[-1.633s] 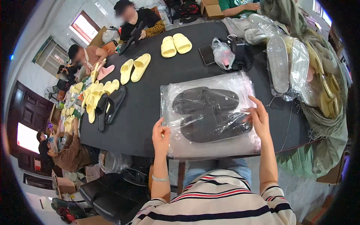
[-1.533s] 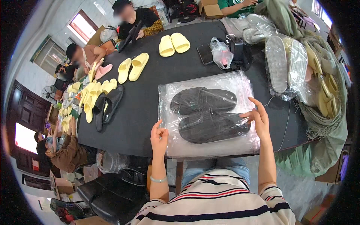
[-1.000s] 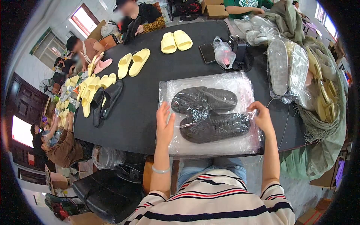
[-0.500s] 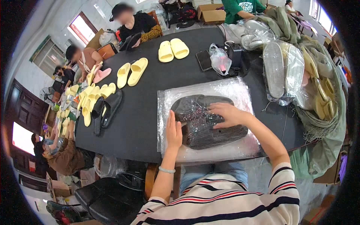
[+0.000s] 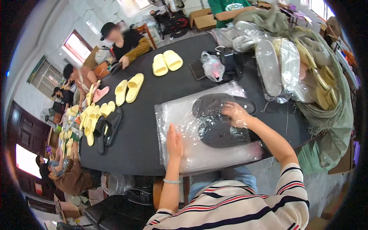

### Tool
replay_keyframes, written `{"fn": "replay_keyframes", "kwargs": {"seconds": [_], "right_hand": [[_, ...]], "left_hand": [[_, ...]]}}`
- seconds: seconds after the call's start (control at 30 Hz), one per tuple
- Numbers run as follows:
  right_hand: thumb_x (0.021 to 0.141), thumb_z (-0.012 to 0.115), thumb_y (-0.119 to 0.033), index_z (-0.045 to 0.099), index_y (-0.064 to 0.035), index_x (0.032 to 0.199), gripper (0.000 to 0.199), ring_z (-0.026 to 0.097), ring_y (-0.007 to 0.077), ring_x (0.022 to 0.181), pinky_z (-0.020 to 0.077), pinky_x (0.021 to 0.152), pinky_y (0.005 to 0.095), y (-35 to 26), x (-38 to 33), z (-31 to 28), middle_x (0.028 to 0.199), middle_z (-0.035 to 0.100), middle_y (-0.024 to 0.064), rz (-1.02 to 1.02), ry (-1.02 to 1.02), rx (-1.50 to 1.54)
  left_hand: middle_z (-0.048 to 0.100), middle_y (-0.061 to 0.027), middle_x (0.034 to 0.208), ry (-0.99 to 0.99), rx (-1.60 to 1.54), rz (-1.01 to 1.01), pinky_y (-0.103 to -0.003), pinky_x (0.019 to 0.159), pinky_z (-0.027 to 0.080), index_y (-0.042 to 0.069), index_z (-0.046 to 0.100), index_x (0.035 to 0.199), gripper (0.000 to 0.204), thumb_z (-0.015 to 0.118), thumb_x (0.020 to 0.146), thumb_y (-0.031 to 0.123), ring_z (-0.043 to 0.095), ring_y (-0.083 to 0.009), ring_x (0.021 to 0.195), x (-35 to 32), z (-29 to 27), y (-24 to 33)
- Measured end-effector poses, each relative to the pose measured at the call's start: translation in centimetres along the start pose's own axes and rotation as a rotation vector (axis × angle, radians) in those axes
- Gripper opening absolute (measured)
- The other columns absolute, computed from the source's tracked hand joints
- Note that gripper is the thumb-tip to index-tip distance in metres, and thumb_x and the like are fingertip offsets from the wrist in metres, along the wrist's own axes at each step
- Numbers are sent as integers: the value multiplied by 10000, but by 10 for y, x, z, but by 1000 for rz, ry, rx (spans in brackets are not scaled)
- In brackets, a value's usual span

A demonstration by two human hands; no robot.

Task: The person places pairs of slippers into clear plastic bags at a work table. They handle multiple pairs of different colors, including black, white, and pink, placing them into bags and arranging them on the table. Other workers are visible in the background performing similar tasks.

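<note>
A pair of black slippers (image 5: pixel 220 132) lies flat, soles up, in a clear plastic bag near the front edge of the black table. Beneath and to the left is a stack of clear plastic bags (image 5: pixel 180 157). My right hand (image 5: pixel 234 114) is on the bagged slippers with bent fingers, slightly blurred, gripping the plastic over them. My left hand (image 5: pixel 175 142) rests on the stack's left side, fingers stretched out and together, holding nothing. It is apart from the slippers.
Yellow slippers (image 5: pixel 129 89) and black slippers (image 5: pixel 111 126) stand at the left. Further back are a phone (image 5: pixel 197 70) and a clear bag with something pink (image 5: pixel 213 68). Bagged slippers (image 5: pixel 268 69) are heaped on green cloth (image 5: pixel 339 122) at right. Several people work around.
The bagged slippers have slid right across the plastic stack along with my right hand, whose fingers have bent. My left hand stays at the stack's left side, apart from the slippers now.
</note>
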State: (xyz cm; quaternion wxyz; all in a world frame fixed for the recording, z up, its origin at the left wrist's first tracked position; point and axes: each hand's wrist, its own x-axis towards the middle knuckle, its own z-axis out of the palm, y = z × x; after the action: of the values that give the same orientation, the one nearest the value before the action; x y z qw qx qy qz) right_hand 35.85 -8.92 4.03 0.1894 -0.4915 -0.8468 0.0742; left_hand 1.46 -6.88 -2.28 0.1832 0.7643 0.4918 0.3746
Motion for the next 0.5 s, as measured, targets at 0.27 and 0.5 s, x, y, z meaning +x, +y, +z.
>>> {"fn": "replay_keyframes", "kwargs": {"seconds": [0.27, 0.5], "right_hand": [[576, 630, -21, 586, -9, 1019, 445, 472, 306, 1235, 313, 1095, 451, 39, -108, -72, 1213, 579, 146, 358, 258, -248], [539, 653, -73, 523, 31, 887, 386, 462, 405, 1135, 309, 1068, 508, -21, -89, -145, 1034, 545, 204, 276, 441, -374]], "left_hand": [[286, -202, 1509, -154, 406, 81, -459, 1158, 143, -12, 309, 1444, 741, 474, 927, 493, 246, -336, 1409, 5, 3, 11], [330, -216, 1482, -192, 552, 92, -475, 1151, 145, 4, 388, 1408, 824, 558, 840, 576, 261, -366, 1395, 3, 2, 31]]}}
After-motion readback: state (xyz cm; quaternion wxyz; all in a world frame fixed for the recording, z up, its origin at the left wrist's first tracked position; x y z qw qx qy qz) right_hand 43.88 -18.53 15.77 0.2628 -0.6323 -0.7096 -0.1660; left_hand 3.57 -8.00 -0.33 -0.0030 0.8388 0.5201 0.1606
